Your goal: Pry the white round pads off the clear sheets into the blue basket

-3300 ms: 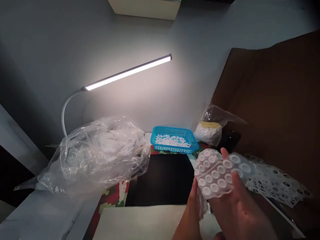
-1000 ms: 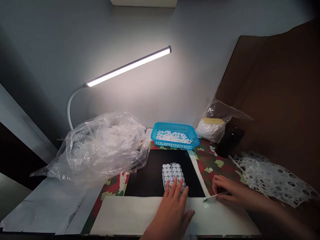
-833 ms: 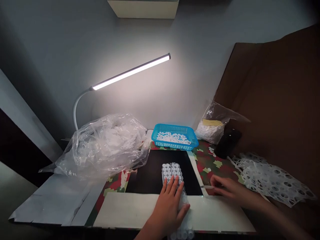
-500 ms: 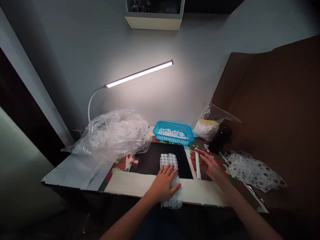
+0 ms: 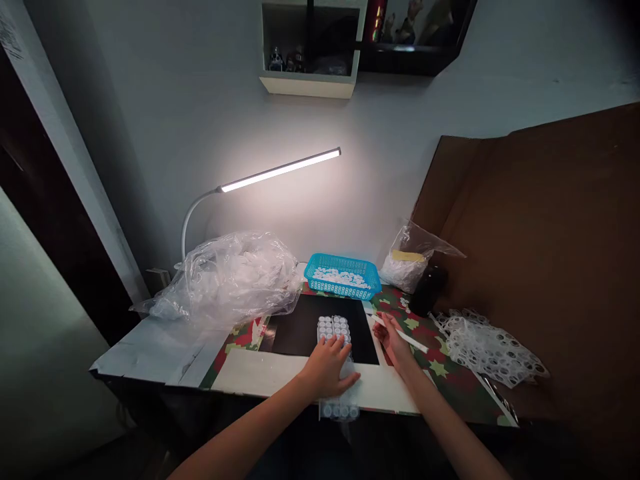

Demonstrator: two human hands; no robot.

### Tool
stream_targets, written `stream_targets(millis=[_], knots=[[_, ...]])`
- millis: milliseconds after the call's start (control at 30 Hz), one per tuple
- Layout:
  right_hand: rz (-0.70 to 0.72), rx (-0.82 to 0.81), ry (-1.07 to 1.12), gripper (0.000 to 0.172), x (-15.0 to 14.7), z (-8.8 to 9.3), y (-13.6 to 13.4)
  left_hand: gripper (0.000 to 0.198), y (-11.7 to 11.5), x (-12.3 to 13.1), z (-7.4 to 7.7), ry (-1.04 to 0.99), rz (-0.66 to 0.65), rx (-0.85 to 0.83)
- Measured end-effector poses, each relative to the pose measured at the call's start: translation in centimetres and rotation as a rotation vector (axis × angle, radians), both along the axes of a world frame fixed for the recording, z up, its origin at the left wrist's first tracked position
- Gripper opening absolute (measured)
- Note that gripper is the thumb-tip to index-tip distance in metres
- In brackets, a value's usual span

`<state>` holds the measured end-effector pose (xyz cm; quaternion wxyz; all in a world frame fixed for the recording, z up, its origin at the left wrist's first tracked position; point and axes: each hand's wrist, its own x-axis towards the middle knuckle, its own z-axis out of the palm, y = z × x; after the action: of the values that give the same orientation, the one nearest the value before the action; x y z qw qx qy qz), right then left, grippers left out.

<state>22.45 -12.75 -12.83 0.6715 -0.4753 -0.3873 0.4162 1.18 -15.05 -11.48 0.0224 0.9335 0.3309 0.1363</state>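
Observation:
My left hand (image 5: 327, 365) lies flat with its fingers spread over a strip of round white pieces in rows (image 5: 334, 325). The strip rests on a black mat (image 5: 295, 327), and its near end hangs past the table's front edge. To the right of the mat, my right hand (image 5: 390, 339) is closed around a slim white stick (image 5: 407, 340), perhaps a pen or cutter; its exact kind is unclear. The stick slants across the fingers, one end toward the mat.
Behind the mat stands a blue basket (image 5: 327, 288) holding small white pieces. A large clear plastic bag (image 5: 235, 273) fills the left. At right are another bag (image 5: 405, 270), a dark object (image 5: 429, 290) and punched-out white sheets (image 5: 493, 350). A lamp (image 5: 283, 170) shines above.
The right hand has closed on the white stick, which was upright beside its open fingers and is now turned to a slant. The left hand stays on the strip. The view has tilted up slightly.

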Motion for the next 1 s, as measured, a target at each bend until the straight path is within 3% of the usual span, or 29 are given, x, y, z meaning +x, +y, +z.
stream_targets(millis=[167, 300, 367, 533, 633, 733, 833, 1000], knots=[[0.033, -0.02, -0.119, 0.034, -0.7, 0.1, 0.1, 0.05, 2.1, 0.0, 1.1, 0.064, -0.078, 0.039], [0.07, -0.027, -0.218, 0.036, -0.6, 0.1, 0.0, 0.047, 3.4, -0.9, 0.6, 0.086, -0.159, 0.067], [0.056, -0.027, -0.269, 0.035, -0.5, 0.1, 0.3, 0.052, 4.0, -1.2, -0.6, 0.072, -0.198, 0.099], [-0.042, 0.007, -0.43, 0.029, -1.2, 0.6, 3.1, 0.047, 6.0, -0.8, -5.3, -0.065, -0.297, 0.284], [-0.01, 0.042, -0.548, 0.024, -2.4, 1.3, 4.9, 0.044, 6.6, -0.3, -6.9, -0.086, -0.325, 0.366], [0.129, 0.095, -0.681, 0.016, -3.6, 1.6, 5.8, 0.046, 6.2, -0.2, -6.6, -0.093, -0.346, 0.381], [0.295, 0.262, -0.881, 0.017, -4.1, 1.3, 5.7, 0.043, 5.5, -0.3, -5.2, -0.083, -0.339, 0.362], [0.478, 0.336, -0.907, 0.021, -4.0, 0.5, 5.2, 0.04, 4.7, -0.5, -3.7, -0.084, -0.302, 0.317]])
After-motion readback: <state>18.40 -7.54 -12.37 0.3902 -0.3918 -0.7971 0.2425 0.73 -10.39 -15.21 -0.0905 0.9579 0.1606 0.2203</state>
